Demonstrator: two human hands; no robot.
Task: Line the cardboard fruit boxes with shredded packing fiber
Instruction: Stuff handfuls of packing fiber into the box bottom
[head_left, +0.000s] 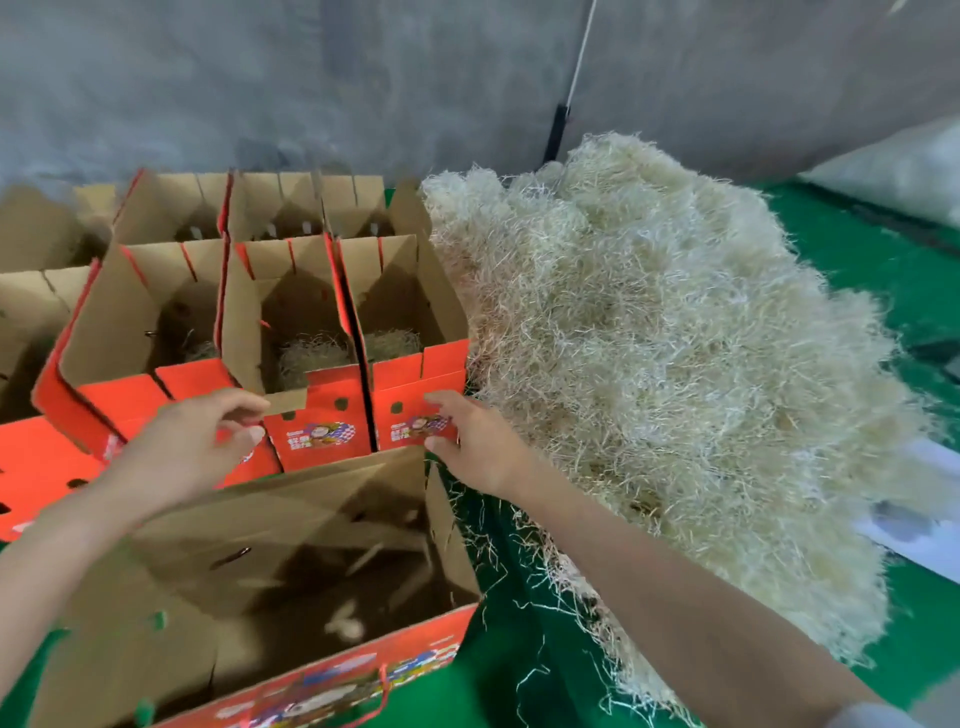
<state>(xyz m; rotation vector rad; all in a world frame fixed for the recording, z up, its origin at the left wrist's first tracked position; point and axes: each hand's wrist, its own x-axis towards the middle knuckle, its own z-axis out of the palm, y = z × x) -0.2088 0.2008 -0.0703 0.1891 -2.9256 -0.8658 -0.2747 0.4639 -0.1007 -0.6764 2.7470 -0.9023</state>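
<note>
A big heap of pale shredded packing fiber (665, 353) lies on the green floor at right. Rows of open red-and-brown cardboard fruit boxes stand at left; the middle box (311, 415) and the right box (415, 374) of the near row hold a little fiber at the bottom. An open box (291, 561) sits closest to me, with only a few scraps inside. My left hand (192, 441) hovers at the red front of the near row, fingers curled, thumb by the middle box's flap. My right hand (472, 447) touches the right box's front corner, fingers loosely bent.
A grey wall rises behind the boxes, with a white cord and black handle (558, 130) leaning on it. More open boxes (36, 291) stand at far left. Loose fiber strands litter the green floor (519, 623) between the near box and the heap.
</note>
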